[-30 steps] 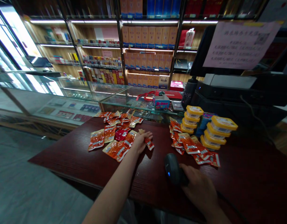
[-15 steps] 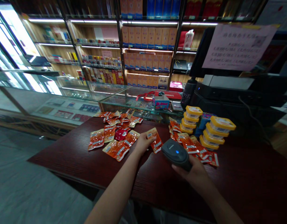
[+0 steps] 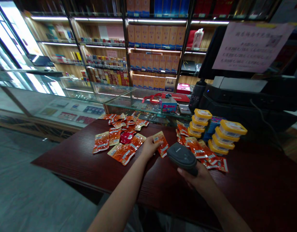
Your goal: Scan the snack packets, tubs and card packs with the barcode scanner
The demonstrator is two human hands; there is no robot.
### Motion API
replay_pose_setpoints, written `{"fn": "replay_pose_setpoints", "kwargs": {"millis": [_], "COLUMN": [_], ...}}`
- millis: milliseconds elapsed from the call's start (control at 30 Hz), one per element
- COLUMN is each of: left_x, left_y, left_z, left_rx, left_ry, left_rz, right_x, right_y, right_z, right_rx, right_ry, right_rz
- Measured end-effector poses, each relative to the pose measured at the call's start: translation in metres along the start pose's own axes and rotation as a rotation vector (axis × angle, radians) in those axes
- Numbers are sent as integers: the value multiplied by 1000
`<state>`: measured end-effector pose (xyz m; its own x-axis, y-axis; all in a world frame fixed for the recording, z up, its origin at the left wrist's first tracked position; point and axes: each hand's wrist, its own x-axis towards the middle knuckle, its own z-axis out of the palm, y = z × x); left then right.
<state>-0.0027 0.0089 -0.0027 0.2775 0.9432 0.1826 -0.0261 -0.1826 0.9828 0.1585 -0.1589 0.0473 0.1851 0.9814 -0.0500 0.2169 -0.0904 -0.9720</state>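
Currently, the left hand [image 3: 150, 147] is pinching an orange packet [image 3: 162, 145] by its left edge, thumb lying across the printed front and fingers hidden beneath. Whether the packet is touching the worktop [image 3: 160, 190] or hovering just above it, I cannot tell. The right hand [image 3: 202, 178] is wrapping around the handle of a dark barcode scanner [image 3: 182, 157], whose head is pointing leftward and sitting just beside the packet's lower right corner.

Left of the left hand, a loose spread of orange packets [image 3: 121, 153] is lying flat, some overlapping, with one deep-red packet [image 3: 126, 137] resting among them. Beyond the scanner, more packets [image 3: 196, 147] are lying in a heap on the right, touching or nearly touching the yellow-lidded tubs, which are standing in a left stack [image 3: 198, 124] and a right stack [image 3: 227, 137]. Behind the worktop, a glass display case [image 3: 124, 101] is carrying a small blue and pink box [image 3: 169, 107] and a red lanyard [image 3: 152, 98]. A printed sheet [image 3: 251, 48] is hanging over a monitor at the right.
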Motion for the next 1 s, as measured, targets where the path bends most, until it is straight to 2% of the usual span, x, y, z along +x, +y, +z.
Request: {"fn": "replay_pose_setpoints", "kwargs": {"millis": [100, 200, 300, 367, 433, 500, 633, 733, 867, 933, 1000], "left_x": [0, 4, 8, 8, 8, 8, 19, 41, 76, 88, 95], "left_y": [-3, -7, -11, -10, -7, 0, 21, 36, 50, 52, 51], "left_z": [3, 4, 3, 1, 1, 4, 19, 41, 77, 91, 100], "left_rx": [-79, -96, -33, -43, -124, -236, -306, -220, -87, 87, 368], "left_ry": [18, 106, 265, 325, 307, 231, 85, 64, 145, 194, 212], "left_rz": [-55, 9, 75, 59, -7, -60, -58, -77, -130, -138, -102], "right_x": [0, -3, -7, -10, -13, -13, -13, -12, -11, -10, -10], "right_y": [0, 6, 18, 28, 38, 46, 56, 58, 57, 56, 56], "right_z": [-2, -9, -18, -22, -24, -24, -21, -21, -22, -23, -23], "right_rx": [-67, -240, -531, -712, -855, -949, -1013, -1006, -979, -957, -944], "right_ry": [39, 95, 125, 126, 123, 119, 116, 131, 129, 123, 122], "right_rz": [-134, -299, -304, -305, -356, -434, -500, -484, -466, -458, -440]}}
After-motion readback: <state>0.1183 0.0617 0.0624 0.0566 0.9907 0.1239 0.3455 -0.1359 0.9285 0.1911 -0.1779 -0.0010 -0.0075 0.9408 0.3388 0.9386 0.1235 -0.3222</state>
